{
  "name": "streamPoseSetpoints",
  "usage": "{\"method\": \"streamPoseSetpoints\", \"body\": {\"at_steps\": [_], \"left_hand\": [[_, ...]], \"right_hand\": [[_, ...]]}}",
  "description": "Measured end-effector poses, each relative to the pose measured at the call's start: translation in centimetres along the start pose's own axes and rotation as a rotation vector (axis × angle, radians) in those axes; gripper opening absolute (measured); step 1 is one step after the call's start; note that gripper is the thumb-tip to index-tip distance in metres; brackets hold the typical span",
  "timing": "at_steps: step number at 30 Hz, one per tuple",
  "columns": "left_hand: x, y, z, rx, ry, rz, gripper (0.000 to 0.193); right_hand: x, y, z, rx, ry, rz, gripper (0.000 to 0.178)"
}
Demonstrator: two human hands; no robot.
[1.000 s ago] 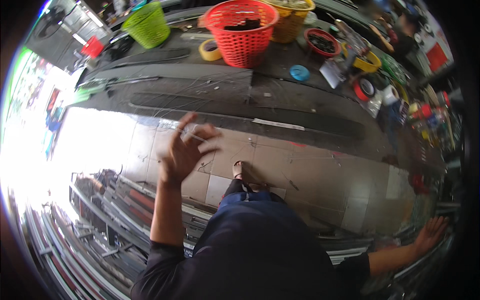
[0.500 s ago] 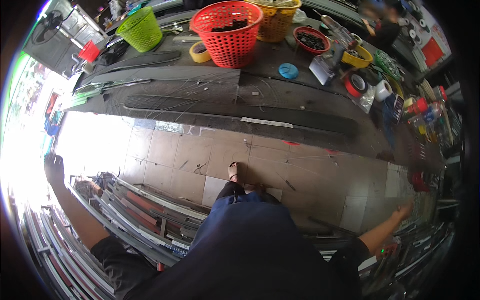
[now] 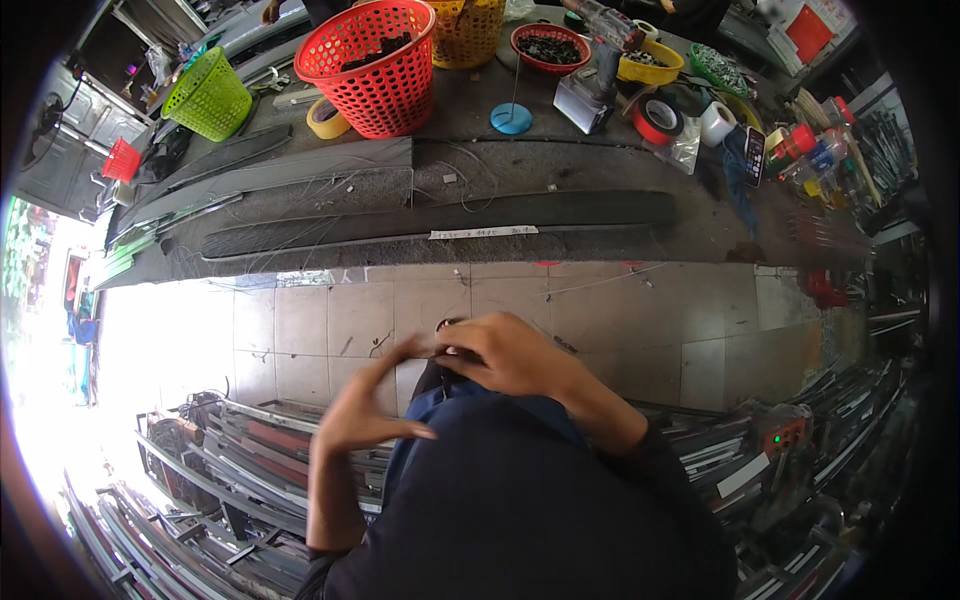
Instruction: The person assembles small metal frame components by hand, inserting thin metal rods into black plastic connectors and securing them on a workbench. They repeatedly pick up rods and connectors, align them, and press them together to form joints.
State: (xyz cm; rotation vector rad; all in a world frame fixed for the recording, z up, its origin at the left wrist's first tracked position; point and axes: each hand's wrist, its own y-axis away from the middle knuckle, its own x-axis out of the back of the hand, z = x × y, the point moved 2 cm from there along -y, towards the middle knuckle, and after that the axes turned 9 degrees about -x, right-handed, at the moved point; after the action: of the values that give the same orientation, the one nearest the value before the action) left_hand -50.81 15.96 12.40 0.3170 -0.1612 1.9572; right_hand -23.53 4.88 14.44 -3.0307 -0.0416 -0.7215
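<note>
In front of my belly, over the floor gap before the workbench, my two hands come together. My left hand point(image 3: 362, 412) is open, thumb stretched apart from the fingers, its fingertips close to the right hand's. My right hand point(image 3: 512, 357) has its fingers curled inward and pressed together; whatever they hold, if anything, is hidden. Beyond the hands is the dark workbench point(image 3: 590, 170), where a long dark strip point(image 3: 340, 225) lies with a white label point(image 3: 483, 233) beside its near edge.
Across the bench stand a red basket point(image 3: 380, 95) of black parts, a green basket point(image 3: 208, 98), a yellow basket point(image 3: 468, 35), a cordless drill point(image 3: 598, 75), a blue disc point(image 3: 511, 119) and tape rolls point(image 3: 658, 120). Racks of metal profiles point(image 3: 270, 450) flank me on both sides.
Both arms have swung in from being spread wide; the hands now meet in front of my body. The view has shifted, so the bench items sit further left.
</note>
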Motion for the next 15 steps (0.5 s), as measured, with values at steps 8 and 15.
{"method": "streamPoseSetpoints", "body": {"at_steps": [8, 15], "left_hand": [[-2.4, -4.8, -3.5, 0.279, 0.073, 0.199, 0.04], [0.8, -6.4, -9.1, 0.362, -0.153, -0.033, 0.045]], "right_hand": [[5.5, -8.7, 9.0, -0.184, 0.172, 0.466, 0.025], [10.9, -20.7, 20.1, -0.548, 0.601, 0.761, 0.025]]}}
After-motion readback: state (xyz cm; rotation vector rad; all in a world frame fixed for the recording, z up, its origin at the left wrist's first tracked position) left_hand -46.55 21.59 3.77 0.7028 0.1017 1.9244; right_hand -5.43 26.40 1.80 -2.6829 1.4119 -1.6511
